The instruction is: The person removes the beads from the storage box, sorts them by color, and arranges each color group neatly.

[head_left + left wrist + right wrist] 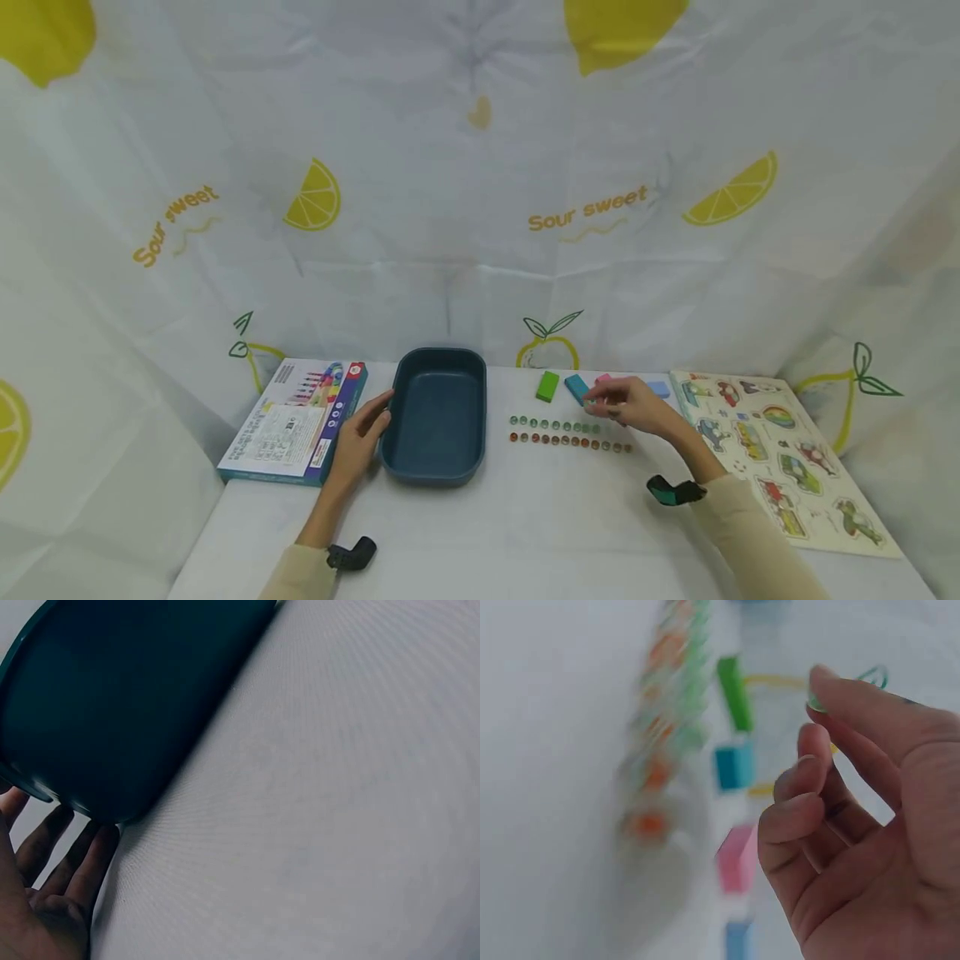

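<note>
Left hand steadies the bin, right hand lifts a green bead

Your left hand lies flat-fingered against the blue bin to brace it; your right hand pinches a green glass bead in its fingers, right of the bin above the bead rows.

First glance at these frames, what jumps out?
The dark blue tray mid-table, with the left hand resting straight-fingered on its left side. Right of it lie two rows of small beads, green above orange. The right hand pinches a green bead above their right end.
</note>
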### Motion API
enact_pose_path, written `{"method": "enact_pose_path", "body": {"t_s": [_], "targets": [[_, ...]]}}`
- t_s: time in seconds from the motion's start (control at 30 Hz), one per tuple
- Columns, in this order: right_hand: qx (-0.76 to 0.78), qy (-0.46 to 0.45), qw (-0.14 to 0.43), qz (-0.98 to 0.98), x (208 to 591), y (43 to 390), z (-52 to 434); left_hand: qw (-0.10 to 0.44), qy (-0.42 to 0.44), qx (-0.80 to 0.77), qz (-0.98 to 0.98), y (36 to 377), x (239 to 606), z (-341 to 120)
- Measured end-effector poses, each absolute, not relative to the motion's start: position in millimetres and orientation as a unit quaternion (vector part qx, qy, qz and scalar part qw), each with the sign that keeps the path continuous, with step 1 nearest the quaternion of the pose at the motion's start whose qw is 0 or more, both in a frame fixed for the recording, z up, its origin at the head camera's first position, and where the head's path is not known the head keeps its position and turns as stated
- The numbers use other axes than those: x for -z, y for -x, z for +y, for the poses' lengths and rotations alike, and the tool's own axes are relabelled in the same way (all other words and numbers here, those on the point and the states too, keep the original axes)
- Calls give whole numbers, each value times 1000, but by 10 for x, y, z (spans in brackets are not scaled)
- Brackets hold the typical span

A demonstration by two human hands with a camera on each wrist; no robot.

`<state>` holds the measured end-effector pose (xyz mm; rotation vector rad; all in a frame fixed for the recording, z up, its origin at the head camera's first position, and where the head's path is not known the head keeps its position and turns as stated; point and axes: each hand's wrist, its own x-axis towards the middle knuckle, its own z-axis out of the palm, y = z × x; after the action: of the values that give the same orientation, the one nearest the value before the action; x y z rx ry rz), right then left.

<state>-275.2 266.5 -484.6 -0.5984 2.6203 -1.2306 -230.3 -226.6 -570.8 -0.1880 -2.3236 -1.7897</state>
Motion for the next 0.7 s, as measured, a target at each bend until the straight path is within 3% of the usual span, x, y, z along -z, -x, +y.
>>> {"method": "enact_pose_path", "body": {"t_s": [0.2,0.7], "targets": [[362,185,87,910,5158,2605,3024,93,57,599,-793,2310,5688,-2324],[335,183,92,920,5248,2661,2980,99,66,607,-786,2312,5712,-2346]]}}
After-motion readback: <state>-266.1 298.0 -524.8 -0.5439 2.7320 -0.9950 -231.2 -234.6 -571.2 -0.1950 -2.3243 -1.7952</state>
